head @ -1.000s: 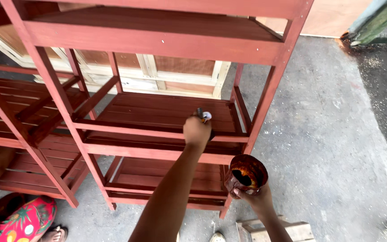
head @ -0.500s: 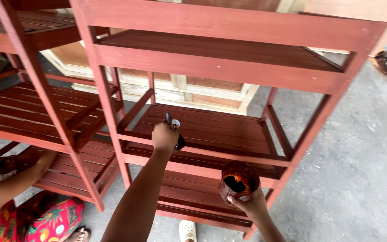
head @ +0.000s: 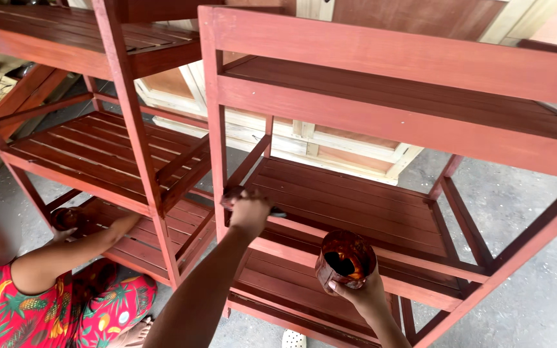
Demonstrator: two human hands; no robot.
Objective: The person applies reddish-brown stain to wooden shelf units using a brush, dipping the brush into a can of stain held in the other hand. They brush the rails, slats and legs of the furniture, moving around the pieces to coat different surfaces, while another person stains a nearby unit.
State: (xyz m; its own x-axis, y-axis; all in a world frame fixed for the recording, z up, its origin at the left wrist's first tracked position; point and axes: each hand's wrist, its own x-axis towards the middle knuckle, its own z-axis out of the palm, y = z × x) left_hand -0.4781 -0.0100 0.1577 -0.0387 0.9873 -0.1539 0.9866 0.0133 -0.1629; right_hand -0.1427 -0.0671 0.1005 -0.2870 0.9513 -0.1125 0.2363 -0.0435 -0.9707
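My left hand (head: 249, 211) grips a paintbrush (head: 277, 212) and holds it against the front rail of the middle shelf of a red-stained wooden rack (head: 381, 64). Its fist is beside the rack's left front post. My right hand (head: 361, 293) holds a small stained cup (head: 345, 259) of dark red-brown stain, lower and to the right, in front of the same shelf. The brush's bristle end is mostly hidden behind my left hand.
A second red rack (head: 124, 96) stands to the left. A person in a red flowered garment (head: 20, 309) crouches at lower left, one arm (head: 78, 241) reaching into that rack's lower shelf. Unstained pale wooden frames (head: 330, 145) lie behind. Grey concrete floor (head: 523, 212) runs to the right.
The view has swung right and closer to the rack. My left hand with the brush has moved left along the shelf rail toward the post. The cup stays in my right hand.
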